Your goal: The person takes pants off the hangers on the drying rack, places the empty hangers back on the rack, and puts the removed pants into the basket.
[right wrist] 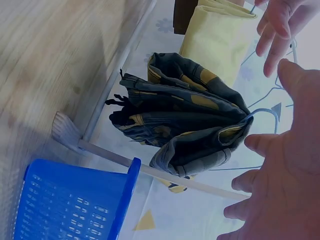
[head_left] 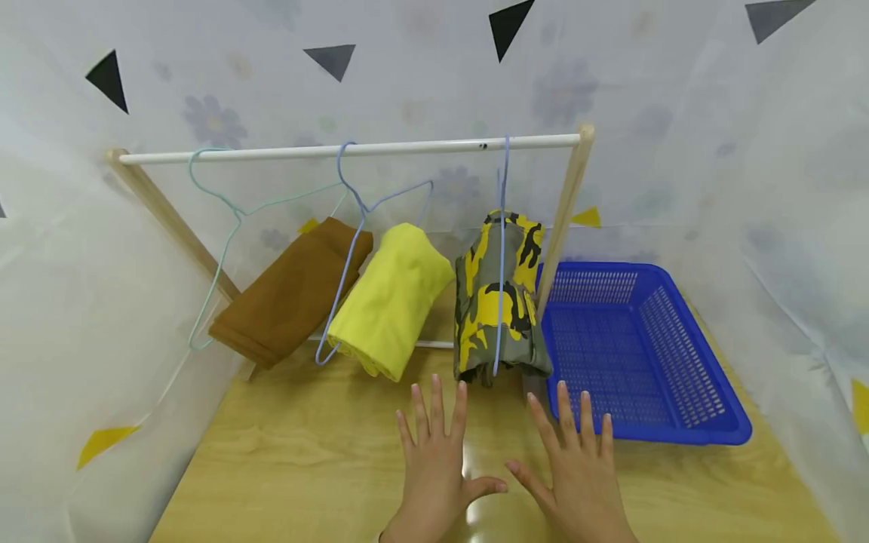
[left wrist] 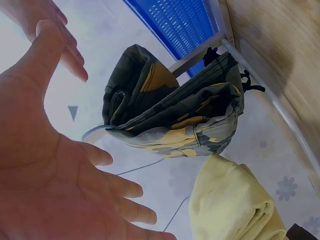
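Observation:
Both hands hover side by side above the table's front, fingers spread and holding nothing. The left hand (head_left: 434, 467) is below the yellow folded cloth (head_left: 394, 302) and the camouflage garment (head_left: 502, 302); the right hand (head_left: 577, 467) is in front of that garment and the basket. The camouflage garment, grey with yellow and black patches, is folded over a blue hanger (head_left: 502, 264) on the rack's white rod (head_left: 434, 148). The yellow cloth hangs from another blue hanger (head_left: 353, 226), and a brown folded cloth (head_left: 292, 290) from a mint-green hanger (head_left: 217, 279). Dark cords (left wrist: 252, 86) dangle from the camouflage garment.
A blue plastic basket (head_left: 679, 302) with perforated walls stands at the right of the rack. Wooden posts (head_left: 566, 211) hold up the rod. The wooden table (head_left: 285, 460) lies beneath. Behind hangs a pale floral curtain (head_left: 421, 90) with triangle shapes.

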Demonstrator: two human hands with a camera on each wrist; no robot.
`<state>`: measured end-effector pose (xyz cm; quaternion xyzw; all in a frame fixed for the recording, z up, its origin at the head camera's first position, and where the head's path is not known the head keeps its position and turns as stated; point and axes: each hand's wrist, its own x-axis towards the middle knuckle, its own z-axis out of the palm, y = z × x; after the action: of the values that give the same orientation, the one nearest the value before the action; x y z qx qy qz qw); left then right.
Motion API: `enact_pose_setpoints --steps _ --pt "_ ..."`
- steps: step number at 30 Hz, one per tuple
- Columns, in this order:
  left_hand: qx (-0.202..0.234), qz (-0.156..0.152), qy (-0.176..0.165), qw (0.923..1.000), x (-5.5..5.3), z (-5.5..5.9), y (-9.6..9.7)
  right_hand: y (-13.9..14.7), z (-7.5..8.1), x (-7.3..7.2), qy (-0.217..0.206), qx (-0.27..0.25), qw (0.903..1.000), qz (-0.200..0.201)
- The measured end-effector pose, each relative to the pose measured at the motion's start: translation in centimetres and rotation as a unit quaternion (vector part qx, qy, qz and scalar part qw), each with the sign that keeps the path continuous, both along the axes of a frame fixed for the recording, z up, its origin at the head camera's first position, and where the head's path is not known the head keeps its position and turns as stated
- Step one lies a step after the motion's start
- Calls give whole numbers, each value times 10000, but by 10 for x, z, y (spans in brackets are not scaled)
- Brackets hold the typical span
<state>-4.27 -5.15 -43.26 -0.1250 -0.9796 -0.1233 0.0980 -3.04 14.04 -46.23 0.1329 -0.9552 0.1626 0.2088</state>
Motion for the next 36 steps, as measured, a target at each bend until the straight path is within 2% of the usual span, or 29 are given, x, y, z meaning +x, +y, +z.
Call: enact_pose_setpoints --steps 9,14,18,20,22,30,36 --pt "67 -248 664 9975 -3 -3 0 1 -2 -6 235 181 9995 -142" --pt "-33 -191 1034 9944 -4 -14 1 2 -13 -9 390 364 9981 -302" --pt "-508 -13 1783 9827 -10 -26 1 1 -20 -12 600 456 9962 -437" --pt "-691 53 2132 9746 -15 -29 0 0 -21 -16 654 477 9956 -482" --pt "-766 79 2333 9694 -19 -30 -1 0 -21 -18 664 504 9952 -505" --pt "-673 7 2364 9693 -20 -25 -3 1 -19 -21 789 628 9934 -545" --pt "-689 -97 2433 9675 -24 -14 -4 1 -17 -23 677 637 9941 -565"
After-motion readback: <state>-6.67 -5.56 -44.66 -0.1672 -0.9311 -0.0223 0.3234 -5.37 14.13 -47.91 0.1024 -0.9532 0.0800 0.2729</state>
